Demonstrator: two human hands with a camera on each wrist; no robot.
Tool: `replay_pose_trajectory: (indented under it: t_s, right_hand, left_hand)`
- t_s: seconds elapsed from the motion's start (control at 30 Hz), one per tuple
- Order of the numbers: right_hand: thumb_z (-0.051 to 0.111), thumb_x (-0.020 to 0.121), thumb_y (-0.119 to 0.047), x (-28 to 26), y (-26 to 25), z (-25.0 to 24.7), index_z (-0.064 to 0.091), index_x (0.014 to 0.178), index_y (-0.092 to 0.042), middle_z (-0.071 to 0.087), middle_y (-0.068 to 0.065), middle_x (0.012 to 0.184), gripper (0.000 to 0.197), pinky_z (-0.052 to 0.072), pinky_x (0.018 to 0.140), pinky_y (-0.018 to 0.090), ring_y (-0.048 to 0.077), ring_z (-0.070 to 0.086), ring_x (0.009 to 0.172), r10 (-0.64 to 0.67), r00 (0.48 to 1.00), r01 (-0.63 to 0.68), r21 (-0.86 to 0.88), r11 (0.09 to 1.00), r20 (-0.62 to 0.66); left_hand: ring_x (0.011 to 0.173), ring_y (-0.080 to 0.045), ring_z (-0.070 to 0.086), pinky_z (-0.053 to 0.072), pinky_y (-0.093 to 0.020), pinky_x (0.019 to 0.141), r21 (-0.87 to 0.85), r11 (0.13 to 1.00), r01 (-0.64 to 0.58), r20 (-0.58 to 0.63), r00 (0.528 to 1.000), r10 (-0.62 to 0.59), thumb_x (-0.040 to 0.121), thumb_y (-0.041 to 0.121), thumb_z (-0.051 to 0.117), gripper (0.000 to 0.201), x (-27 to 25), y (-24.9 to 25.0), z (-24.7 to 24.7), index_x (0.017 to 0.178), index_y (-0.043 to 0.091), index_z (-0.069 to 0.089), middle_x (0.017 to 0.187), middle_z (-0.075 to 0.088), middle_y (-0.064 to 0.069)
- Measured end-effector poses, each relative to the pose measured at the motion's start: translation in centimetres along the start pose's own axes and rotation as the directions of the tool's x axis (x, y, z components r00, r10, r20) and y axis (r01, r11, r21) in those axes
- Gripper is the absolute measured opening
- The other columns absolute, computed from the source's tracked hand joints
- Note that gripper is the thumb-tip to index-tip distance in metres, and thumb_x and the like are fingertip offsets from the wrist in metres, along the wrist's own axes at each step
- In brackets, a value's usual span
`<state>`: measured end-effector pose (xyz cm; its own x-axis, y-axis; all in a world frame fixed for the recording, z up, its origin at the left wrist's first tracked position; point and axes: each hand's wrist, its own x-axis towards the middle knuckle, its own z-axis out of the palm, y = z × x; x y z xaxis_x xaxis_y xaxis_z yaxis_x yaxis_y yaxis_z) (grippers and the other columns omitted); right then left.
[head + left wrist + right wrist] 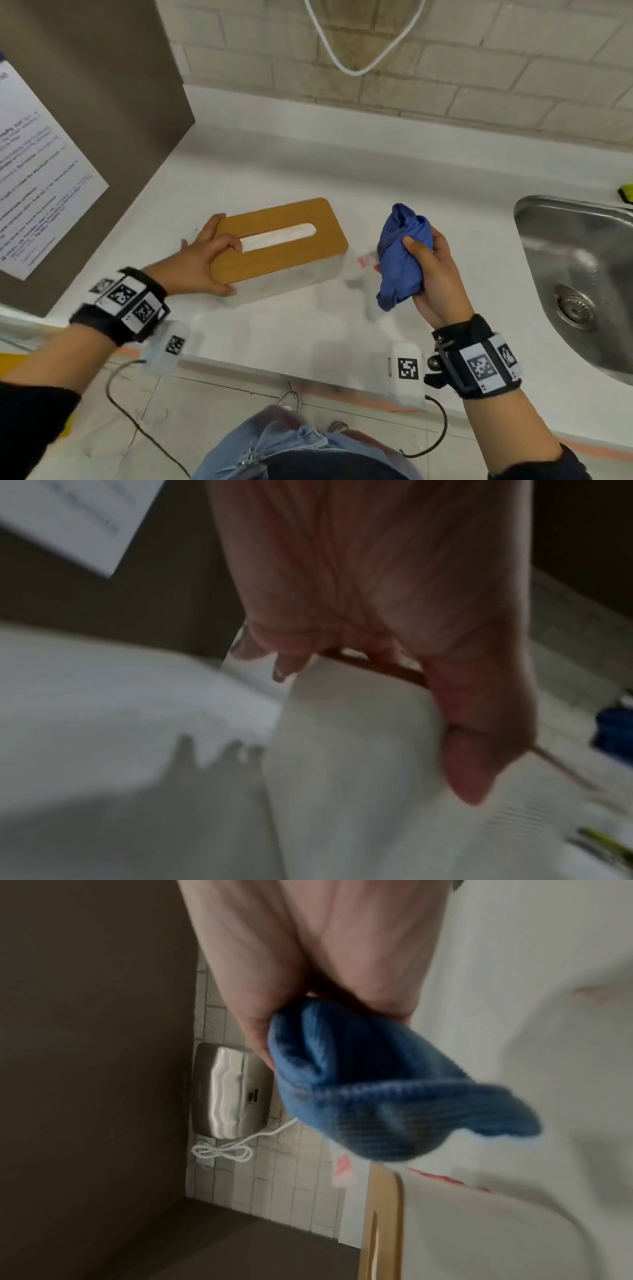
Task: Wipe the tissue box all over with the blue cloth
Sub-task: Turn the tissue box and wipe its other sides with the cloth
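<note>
sink (561,219): cut by right edge | notice sheet (41,164): print blurred | spray bottle (359,270): motion-blurred

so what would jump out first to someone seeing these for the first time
Probably the blue cloth, bunched up in the right hand and held above the white counter, just right of the tissue box. Next, the box's wooden lid mid-counter, gripped at its near end by the left hand. The steel sink sits at the far right.
</note>
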<state>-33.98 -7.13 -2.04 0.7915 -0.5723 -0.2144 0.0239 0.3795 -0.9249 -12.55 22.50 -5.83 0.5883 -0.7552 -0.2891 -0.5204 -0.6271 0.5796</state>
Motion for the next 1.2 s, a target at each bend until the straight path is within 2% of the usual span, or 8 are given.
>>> replay_pose_trajectory:
  t_s: [0.17, 0.3, 0.37, 0.57, 0.77, 0.9, 1.07, 1.2]
  right_hand:
    - [0.050, 0.090, -0.004, -0.1, 0.0, -0.2, 0.040, 0.131, -0.012, 0.055, 0.008, 0.126, 0.043, 0.048, 0.097, 0.037, 0.023, 0.058, 0.112, -0.017, 1.000, 0.018, 0.019, 1.000, -0.025]
    - [0.053, 0.088, -0.001, -0.5, 0.4, -0.9, 0.036, 0.132, -0.012, 0.057, 0.005, 0.118, 0.048, 0.057, 0.076, 0.024, 0.012, 0.066, 0.094, -0.024, 0.996, 0.028, 0.047, 0.998, -0.085]
    - [0.056, 0.087, -0.001, -0.5, 0.7, -1.5, 0.035, 0.129, -0.013, 0.058, 0.005, 0.115, 0.048, 0.056, 0.067, 0.021, 0.007, 0.069, 0.084, -0.031, 0.993, 0.037, 0.045, 0.998, -0.115]
    - [0.056, 0.089, -0.008, -1.0, 1.5, -3.0, 0.040, 0.127, -0.011, 0.058, 0.009, 0.119, 0.041, 0.054, 0.075, 0.025, 0.013, 0.065, 0.093, -0.016, 0.985, 0.040, 0.135, 0.990, -0.171]
    - [0.052, 0.087, -0.026, -1.5, 2.2, -3.8, 0.043, 0.130, -0.001, 0.056, 0.015, 0.120, 0.050, 0.052, 0.083, 0.032, 0.025, 0.057, 0.105, 0.057, 0.990, -0.020, 0.271, 0.962, -0.129]
    - [0.070, 0.077, -0.034, -1.9, 2.2, -2.8, 0.043, 0.130, -0.007, 0.053, 0.021, 0.130, 0.065, 0.051, 0.086, 0.033, 0.029, 0.057, 0.111, 0.010, 0.977, 0.011, 0.097, 0.995, -0.214]
    - [0.065, 0.084, -0.009, -2.3, 1.1, 1.1, 0.042, 0.129, -0.025, 0.048, 0.002, 0.136, 0.053, 0.042, 0.103, 0.030, 0.012, 0.048, 0.123, -0.342, 0.916, 0.301, -0.205, 0.931, -0.208]
    - [0.059, 0.083, 0.002, -1.4, -0.4, 6.6, 0.047, 0.123, -0.025, 0.043, -0.001, 0.127, 0.050, 0.039, 0.097, 0.016, 0.006, 0.046, 0.117, -0.630, 0.776, 0.576, -0.405, 0.710, -0.001]
  left_hand:
    - [0.144, -0.031, -0.008, -0.008, -0.063, 0.110, 0.339, 0.941, -0.011, 0.076, 0.997, -0.015, 0.067, 0.020, 0.078, 0.067, 3.1, -0.5, -4.9, 0.118, 0.050, 0.046, 0.158, -0.011, -0.002]
    - [0.144, -0.032, -0.012, -0.010, -0.066, 0.109, 0.571, 0.821, 0.031, -0.040, 0.999, -0.009, 0.078, 0.004, 0.061, 0.073, 4.8, 0.9, -5.6, 0.135, 0.041, 0.034, 0.159, -0.007, -0.007]
    - [0.144, -0.030, -0.015, -0.015, -0.062, 0.109, 0.590, 0.803, 0.078, -0.078, 0.996, -0.039, 0.072, 0.016, 0.062, 0.083, 4.2, 2.6, -4.2, 0.142, 0.035, 0.022, 0.158, -0.009, -0.008]
    - [0.143, -0.033, 0.005, -0.005, -0.057, 0.114, 0.401, 0.915, 0.035, -0.145, 0.989, 0.026, 0.055, 0.080, 0.047, 0.110, 1.3, 9.3, 6.0, 0.140, 0.015, 0.022, 0.151, 0.022, -0.010]
    - [0.115, -0.032, 0.045, 0.018, -0.059, 0.109, 0.279, 0.960, -0.032, -0.377, 0.916, 0.140, 0.074, 0.043, 0.067, 0.054, 2.9, 9.5, 7.0, 0.109, 0.005, 0.050, 0.115, 0.051, -0.013]
    - [0.113, -0.028, 0.040, 0.027, -0.043, 0.105, 0.190, 0.979, -0.075, -0.333, 0.933, 0.136, 0.068, 0.060, 0.051, 0.068, 2.4, 9.5, 4.7, 0.112, 0.007, 0.051, 0.118, 0.052, -0.012]
    - [0.093, -0.005, 0.052, 0.039, -0.025, 0.085, -0.198, 0.969, -0.148, -0.192, 0.975, 0.109, 0.062, 0.062, 0.047, 0.041, 1.8, 11.6, -1.6, 0.091, 0.034, 0.055, 0.098, 0.055, 0.021]
    - [0.065, 0.006, 0.060, 0.044, -0.006, 0.057, -0.466, 0.873, -0.145, -0.079, 0.989, 0.123, 0.058, 0.056, 0.052, 0.047, 2.8, 11.9, -4.0, 0.090, 0.023, 0.058, 0.085, 0.064, 0.005]
